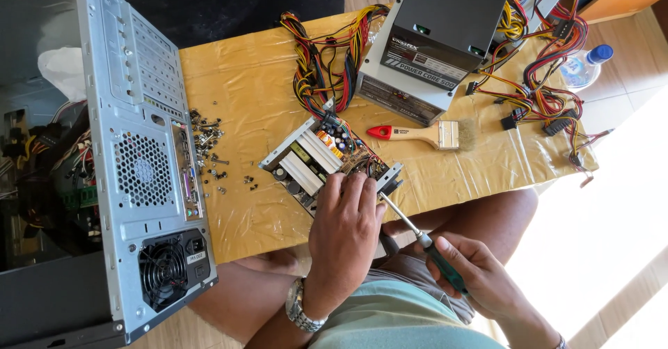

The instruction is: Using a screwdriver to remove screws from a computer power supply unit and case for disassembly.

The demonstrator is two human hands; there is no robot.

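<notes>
I am gripping a green-handled screwdriver in my right hand, fingers closed around its handle, tip touching the circuit board, while my left hand is pressing flat on the board's near edge. Beyond the board, a grey power supply box is showing a dark rectangular label on its side, with a red-handled brush lying between them.

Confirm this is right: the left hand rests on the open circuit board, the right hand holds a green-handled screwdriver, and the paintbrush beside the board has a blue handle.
One detail is wrong. The paintbrush has a wooden handle with a red tip, not a blue one; the head view shows this. The rest stands: the left hand rests on the open circuit board, and the right hand holds the green-handled screwdriver.
</notes>
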